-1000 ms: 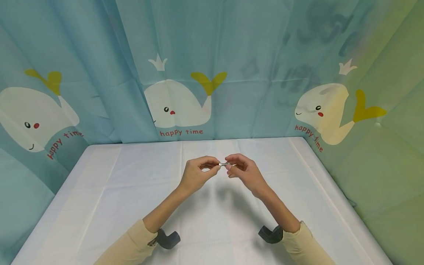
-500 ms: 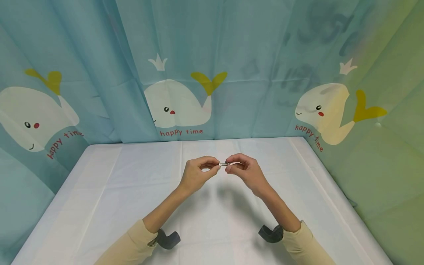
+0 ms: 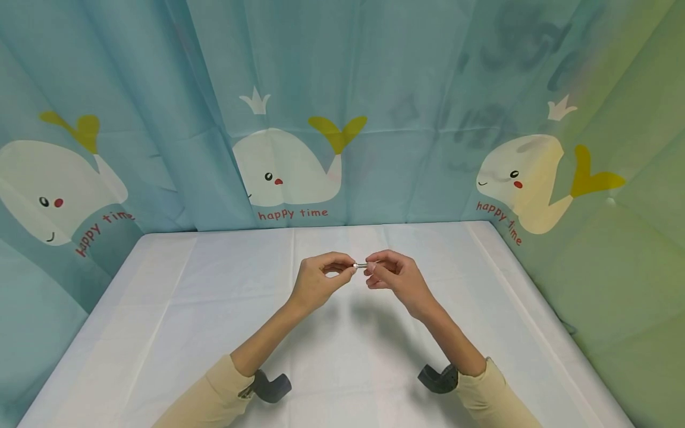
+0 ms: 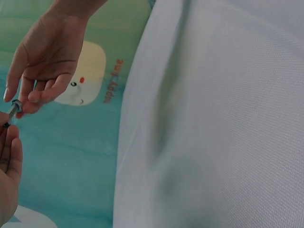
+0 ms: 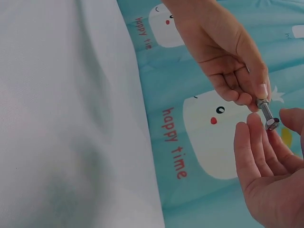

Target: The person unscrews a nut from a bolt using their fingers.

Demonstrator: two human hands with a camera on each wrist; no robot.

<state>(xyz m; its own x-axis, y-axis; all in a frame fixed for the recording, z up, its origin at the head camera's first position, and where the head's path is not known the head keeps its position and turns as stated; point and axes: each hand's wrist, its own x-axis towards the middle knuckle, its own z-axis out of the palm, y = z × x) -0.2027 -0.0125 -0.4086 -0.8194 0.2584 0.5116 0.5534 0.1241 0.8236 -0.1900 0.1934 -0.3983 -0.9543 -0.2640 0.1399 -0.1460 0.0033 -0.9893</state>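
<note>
A small silver metal bolt (image 5: 267, 112) is held level above the table in the head view. My left hand (image 3: 316, 282) pinches its left end between thumb and fingertips, and those fingers partly hide that end. At the other end sits a shiny hexagonal piece (image 5: 272, 124), with threaded shank showing between the two ends. My right hand (image 3: 398, 282) is around that end with its fingers loosely bent. In the right wrist view its thumb (image 5: 292, 118) stands a little off the hexagonal piece, while its fingertips lie right beside and below it.
A white-covered table (image 3: 214, 321) lies under both hands. Blue-green curtains (image 3: 407, 172) with printed whales stand behind and at the sides. A dark curved piece (image 3: 273, 386) sticks out at the left cuff, and a similar dark piece (image 3: 437, 378) at the right cuff.
The right fingers and thumb have shifted about the bolt's right end; the thumb now lies higher over it than half a second ago. The left hand and the bolt stay in place.
</note>
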